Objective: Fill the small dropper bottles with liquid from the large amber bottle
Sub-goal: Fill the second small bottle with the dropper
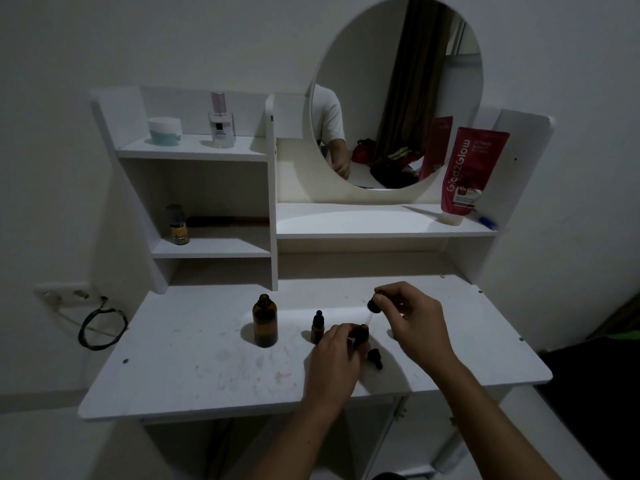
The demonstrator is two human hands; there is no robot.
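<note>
The large amber bottle [265,322] stands uncapped on the white vanity table [194,372], left of my hands. One small dropper bottle [317,327] with its black cap on stands just right of it. My left hand [334,362] grips a second small bottle [362,336], whose neck is open. My right hand [412,323] pinches a black dropper cap [374,304], and its glass pipette points down at that bottle's mouth. Another black dropper cap [375,357] lies on the table between my hands.
Shelves rise behind the table with a jar [165,130], a perfume bottle [221,121], a small yellow-labelled bottle [178,225] and a red tube [467,174]. A round mirror [394,91] hangs above. A wall socket with a black cable [100,327] sits at the left.
</note>
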